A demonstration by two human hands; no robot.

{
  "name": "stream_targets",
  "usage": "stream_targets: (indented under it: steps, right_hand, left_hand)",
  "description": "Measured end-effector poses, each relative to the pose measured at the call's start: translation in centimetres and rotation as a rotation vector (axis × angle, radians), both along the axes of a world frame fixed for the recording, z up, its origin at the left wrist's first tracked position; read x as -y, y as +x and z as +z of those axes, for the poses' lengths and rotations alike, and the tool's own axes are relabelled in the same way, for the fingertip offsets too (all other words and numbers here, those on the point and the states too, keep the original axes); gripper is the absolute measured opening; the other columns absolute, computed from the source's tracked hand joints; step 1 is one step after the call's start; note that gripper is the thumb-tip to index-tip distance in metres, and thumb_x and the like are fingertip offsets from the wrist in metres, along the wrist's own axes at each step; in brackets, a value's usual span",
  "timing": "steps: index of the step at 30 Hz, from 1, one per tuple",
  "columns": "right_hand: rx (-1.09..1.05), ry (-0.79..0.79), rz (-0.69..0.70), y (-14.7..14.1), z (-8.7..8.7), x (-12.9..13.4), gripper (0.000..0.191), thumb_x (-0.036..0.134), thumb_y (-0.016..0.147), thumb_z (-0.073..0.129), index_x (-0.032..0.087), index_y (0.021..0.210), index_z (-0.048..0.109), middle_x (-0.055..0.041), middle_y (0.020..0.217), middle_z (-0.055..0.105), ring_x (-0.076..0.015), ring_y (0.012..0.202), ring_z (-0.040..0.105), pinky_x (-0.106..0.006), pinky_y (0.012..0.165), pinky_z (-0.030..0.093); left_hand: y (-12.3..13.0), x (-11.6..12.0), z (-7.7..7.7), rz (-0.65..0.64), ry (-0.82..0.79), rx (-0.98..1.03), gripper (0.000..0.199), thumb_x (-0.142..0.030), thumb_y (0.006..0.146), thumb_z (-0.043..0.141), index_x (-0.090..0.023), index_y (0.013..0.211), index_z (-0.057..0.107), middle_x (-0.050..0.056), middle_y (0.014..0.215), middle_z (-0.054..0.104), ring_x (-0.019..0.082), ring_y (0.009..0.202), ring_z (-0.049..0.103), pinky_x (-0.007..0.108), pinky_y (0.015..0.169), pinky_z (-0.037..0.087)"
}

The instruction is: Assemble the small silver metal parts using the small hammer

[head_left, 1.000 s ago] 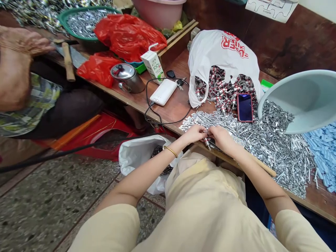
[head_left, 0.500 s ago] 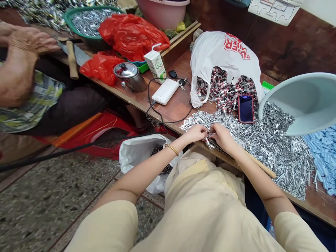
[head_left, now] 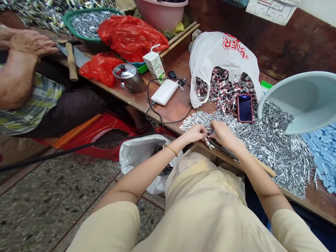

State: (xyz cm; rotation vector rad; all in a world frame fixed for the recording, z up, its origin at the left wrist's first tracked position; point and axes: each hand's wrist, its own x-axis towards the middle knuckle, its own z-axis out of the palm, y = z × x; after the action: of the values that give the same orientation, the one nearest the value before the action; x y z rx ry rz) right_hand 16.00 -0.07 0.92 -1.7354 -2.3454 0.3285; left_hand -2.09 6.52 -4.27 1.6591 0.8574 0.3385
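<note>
At the table's front edge, my left hand pinches a small red-and-silver metal piece with a ring-like end, which hangs below the fingertips. My right hand is closed at the same spot, its fingers almost touching the left ones. What sits between its fingertips is too small to make out. Beneath and behind both hands spreads a heap of small silver metal parts. A white plastic bag behind them holds many similar red-and-silver pieces. A wooden stick lies partly under my right forearm.
A phone, a tipped grey basin and blue strips lie to the right. Left are a white power bank with cable, a drink carton and a metal mug. A white sack stands below; another person's hand rests at far left.
My right hand has shifted slightly up, and a thin dark strand with a small metal end now shows beside my right forearm. My left hand stays nearly where it was.
</note>
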Motion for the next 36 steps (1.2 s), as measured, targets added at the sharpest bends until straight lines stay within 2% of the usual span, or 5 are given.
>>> stream_targets:
  steps: [3,6,10,24,36]
  right_hand:
    - [0.081,0.138,-0.142,3.1,0.2,4.1,0.015,0.023,0.093,0.062,0.019,0.104,0.053,-0.0126,0.105,0.064,-0.0285,0.097,0.055,-0.037,0.082,0.043]
    - [0.269,0.017,-0.304,6.3,-0.4,8.8,0.015,0.033,0.095,0.061,0.02,0.097,0.053,-0.0097,0.092,0.061,-0.0266,0.086,0.056,-0.035,0.074,0.041]
    - [0.183,-0.055,-0.329,8.0,-1.7,12.1,0.009,0.028,0.101,0.047,0.02,0.101,0.051,-0.0089,0.096,0.059,-0.0243,0.086,0.057,-0.033,0.074,0.044]
    - [-0.069,-0.094,-0.279,4.3,1.8,12.0,0.039,0.036,0.107,0.031,0.021,0.132,0.057,-0.0086,0.102,0.072,-0.0217,0.082,0.069,-0.031,0.07,0.05]
    - [0.298,-0.203,-0.151,0.9,2.9,10.1,0.053,0.022,0.105,0.036,0.029,0.157,0.04,-0.0068,0.093,0.066,-0.0172,0.066,0.061,-0.026,0.059,0.038]
  left_hand:
    - [-0.2,0.3,-0.6,-0.009,-0.071,0.087,0.014,-0.027,0.073,0.062,-0.015,0.068,0.066,0.002,0.066,0.069,0.015,0.063,0.063,0.024,0.06,0.046]
    - [-0.1,0.4,-0.7,0.015,-0.094,0.081,0.013,-0.027,0.074,0.063,-0.015,0.071,0.067,0.002,0.068,0.072,0.016,0.064,0.066,0.024,0.061,0.049]
    - [0.3,0.4,-0.5,0.009,-0.112,0.017,0.011,-0.025,0.074,0.062,-0.015,0.072,0.066,0.002,0.068,0.073,0.016,0.062,0.068,0.024,0.059,0.05]
    - [0.2,0.3,-0.7,0.044,-0.041,-0.072,0.009,-0.023,0.078,0.061,-0.016,0.078,0.067,0.001,0.069,0.073,0.016,0.063,0.07,0.024,0.059,0.052]
    - [0.2,-0.2,-0.6,-0.015,0.077,-0.109,0.009,-0.021,0.075,0.06,-0.016,0.071,0.066,0.0,0.067,0.07,0.015,0.063,0.064,0.023,0.061,0.047]
